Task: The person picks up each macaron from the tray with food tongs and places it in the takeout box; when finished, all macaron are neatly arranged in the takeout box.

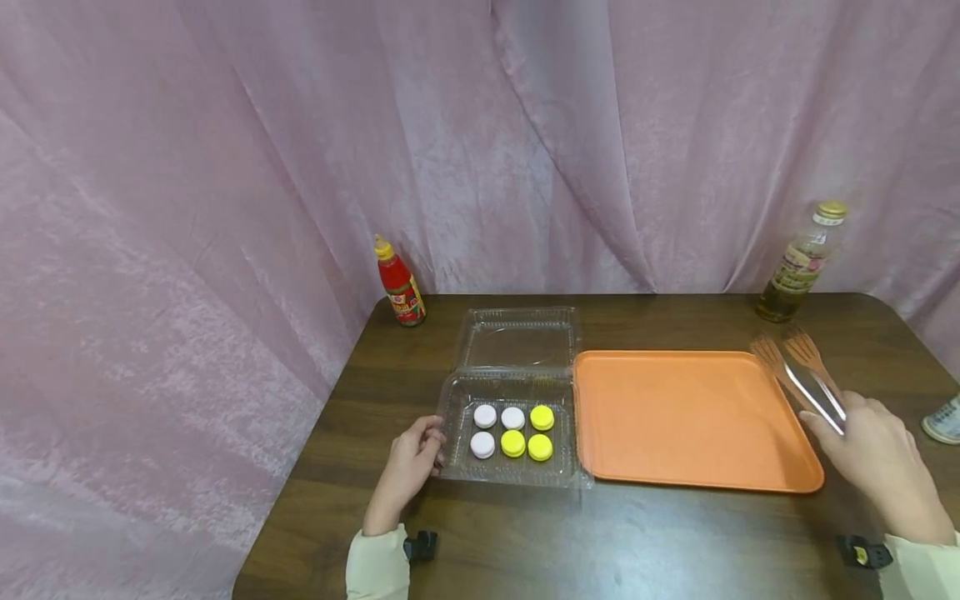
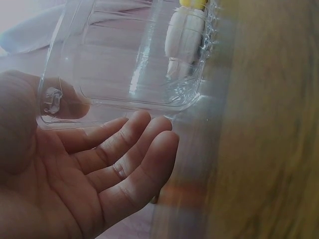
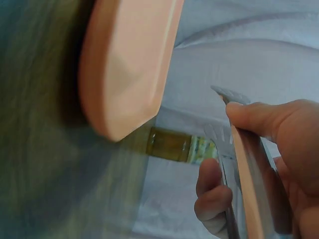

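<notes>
A clear plastic clamshell container (image 1: 457, 471) lies on the table with its lid laid back. Inside it sit three white macarons (image 1: 482, 445) and three yellow macarons (image 1: 540, 447). My left hand (image 1: 411, 458) holds the container's left rim, its thumb (image 2: 75, 105) on one side and the fingers (image 2: 159, 154) along the other. In my right hand (image 1: 873, 442) is a pair of metal food tongs (image 1: 810, 383) with fork-like tips, their arms apart and nothing between them. The tongs hover over the right end of an orange tray (image 1: 690, 417).
A red sauce bottle (image 1: 402, 287) stands at the back left of the table (image 1: 637, 542). An oil bottle (image 1: 795, 271) is at the back right, and part of a can-like container (image 1: 945, 421) shows at the right edge. Pink curtains (image 1: 450, 150) hang behind.
</notes>
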Tool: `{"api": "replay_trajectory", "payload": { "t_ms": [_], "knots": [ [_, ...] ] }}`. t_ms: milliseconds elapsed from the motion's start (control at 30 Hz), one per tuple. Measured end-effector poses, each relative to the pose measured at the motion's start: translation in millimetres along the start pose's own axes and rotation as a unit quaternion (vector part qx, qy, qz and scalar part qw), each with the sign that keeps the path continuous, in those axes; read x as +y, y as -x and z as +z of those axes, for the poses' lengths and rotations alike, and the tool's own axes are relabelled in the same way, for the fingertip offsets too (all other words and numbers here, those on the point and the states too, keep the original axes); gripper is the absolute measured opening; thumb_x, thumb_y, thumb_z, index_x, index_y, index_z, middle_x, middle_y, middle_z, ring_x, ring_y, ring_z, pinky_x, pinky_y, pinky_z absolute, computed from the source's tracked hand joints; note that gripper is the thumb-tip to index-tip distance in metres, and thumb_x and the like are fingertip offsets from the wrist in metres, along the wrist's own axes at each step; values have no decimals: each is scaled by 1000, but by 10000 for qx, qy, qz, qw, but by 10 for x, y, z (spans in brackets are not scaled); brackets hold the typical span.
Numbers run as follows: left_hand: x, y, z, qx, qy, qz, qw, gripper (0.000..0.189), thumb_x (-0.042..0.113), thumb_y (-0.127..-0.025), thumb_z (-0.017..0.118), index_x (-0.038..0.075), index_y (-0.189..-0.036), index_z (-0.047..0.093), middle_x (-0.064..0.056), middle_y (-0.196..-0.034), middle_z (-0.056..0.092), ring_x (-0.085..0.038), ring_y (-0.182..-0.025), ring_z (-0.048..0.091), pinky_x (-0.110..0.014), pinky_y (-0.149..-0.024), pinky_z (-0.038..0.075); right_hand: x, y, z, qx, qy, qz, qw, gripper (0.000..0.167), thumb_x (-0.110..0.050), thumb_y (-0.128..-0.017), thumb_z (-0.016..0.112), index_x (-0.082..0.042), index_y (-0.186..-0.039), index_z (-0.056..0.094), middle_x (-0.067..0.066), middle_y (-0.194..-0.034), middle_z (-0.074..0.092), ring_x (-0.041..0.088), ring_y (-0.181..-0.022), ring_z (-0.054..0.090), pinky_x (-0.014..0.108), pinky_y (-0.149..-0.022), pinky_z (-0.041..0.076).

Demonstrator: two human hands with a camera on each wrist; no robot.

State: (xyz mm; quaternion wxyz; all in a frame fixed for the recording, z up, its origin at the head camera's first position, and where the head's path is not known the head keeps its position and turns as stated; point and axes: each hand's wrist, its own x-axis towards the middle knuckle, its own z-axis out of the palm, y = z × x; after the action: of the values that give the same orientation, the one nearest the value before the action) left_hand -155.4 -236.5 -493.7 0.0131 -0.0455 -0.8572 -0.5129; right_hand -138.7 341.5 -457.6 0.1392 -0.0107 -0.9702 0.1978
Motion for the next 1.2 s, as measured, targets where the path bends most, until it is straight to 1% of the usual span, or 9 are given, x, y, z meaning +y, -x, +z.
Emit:
{"api": "replay_trajectory", "payload": {
  "t_ms": [167,300,467,533,667,767,900,1033,1200],
  "knots": [
    [-9,-18,-6,-12,-118,-91,9999,28,0,-101,48,-9,-126,58,-17,-98,66,-20,-68,59,-28,-54,57,65,60,-13,138,181,229,9995,64,-33,-99,63,29,-104,46,45,-87,47,63,-77,50,72,-58,42],
    [-11,-23,-8,6,-147,-98,9998,28,1,-101,48,-8,-126,59,-17,-98,66,-21,-69,59,-29,-54,57,110,103,-20,36,257,484,9985,67,-36,-98,63,29,-103,44,48,-92,44,64,-86,47,75,-64,41],
    [0,8,-11,24,-93,-75,9999,30,-2,-99,47,-10,-126,58,-19,-97,65,-19,-67,58,-30,-52,56,184,150,-10,-295,320,748,9962,65,-35,-97,62,27,-94,43,46,-89,42,62,-84,46,72,-62,43],
    [3,17,-11,28,-84,-99,9999,30,-3,-99,47,-11,-126,57,-18,-97,65,-19,-67,58,-29,-52,56,212,162,-3,-378,347,868,9949,67,-35,-97,62,28,-95,41,46,-88,41,64,-82,47,70,-61,43],
    [7,20,-6,27,-84,-120,9999,30,-3,-98,47,-10,-126,57,-18,-97,65,-19,-67,58,-28,-52,56,260,170,13,-358,405,1062,9929,69,-36,-95,62,29,-94,39,44,-85,40,66,-80,48,69,-61,43],
    [7,16,-4,20,-72,-128,9999,30,-2,-99,48,-10,-126,58,-18,-97,65,-19,-67,58,-28,-52,56,300,186,21,-301,430,1096,9926,68,-37,-95,62,28,-90,39,44,-83,39,66,-78,48,69,-61,43],
    [-10,8,-6,21,-103,-118,9999,30,-2,-99,48,-9,-126,58,-18,-98,66,-19,-67,58,-29,-52,56,351,207,24,-306,425,1049,9931,66,-37,-98,58,26,-87,39,46,-86,38,66,-82,46,69,-63,41],
    [-32,9,-11,18,-98,-91,9999,30,-2,-100,48,-10,-126,58,-17,-97,65,-19,-67,58,-29,-52,57,386,211,27,-383,452,972,9935,59,-30,-96,58,24,-86,39,46,-84,38,66,-83,45,68,-64,39],
    [-47,8,-4,16,-13,-118,9999,30,-2,-99,47,-10,-127,57,-17,-97,65,-19,-68,59,-29,-53,57,416,220,57,-334,536,902,9939,49,-16,-91,62,25,-86,35,46,-81,36,66,-80,45,67,-63,38]
  ]
}}
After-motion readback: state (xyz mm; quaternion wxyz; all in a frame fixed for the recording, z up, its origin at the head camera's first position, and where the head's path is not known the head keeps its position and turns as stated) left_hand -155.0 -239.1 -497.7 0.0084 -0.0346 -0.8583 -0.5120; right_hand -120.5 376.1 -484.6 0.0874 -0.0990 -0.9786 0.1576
